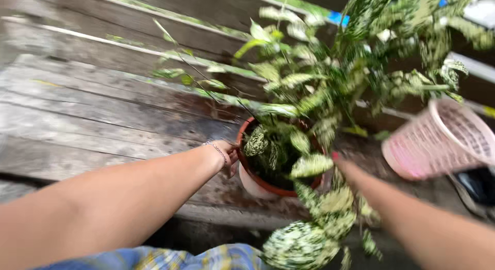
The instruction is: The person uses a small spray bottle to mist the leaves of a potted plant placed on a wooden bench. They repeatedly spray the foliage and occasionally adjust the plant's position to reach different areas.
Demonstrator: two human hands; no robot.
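Both arms stretched forward over the wooden deck (93, 120). Left hand (227, 154) clasped on the rim of the plant pot (258, 185) at the deck's edge. Right hand (344, 167) beside spotted leaves (309, 166), grip hidden, perhaps touching. Pink basket (438, 138) tipped nearby.

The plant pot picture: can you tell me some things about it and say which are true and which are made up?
1. The left hand is at the rim of the reddish plant pot. True.
2. The plant's leaves are plain dark purple. False: they are green, speckled with white.
3. A pink basket lies tipped on its side to the right. True.
4. The pot stands on green grass. False: it stands on worn wooden boards.
5. The left wrist has a thin bracelet on it. True.
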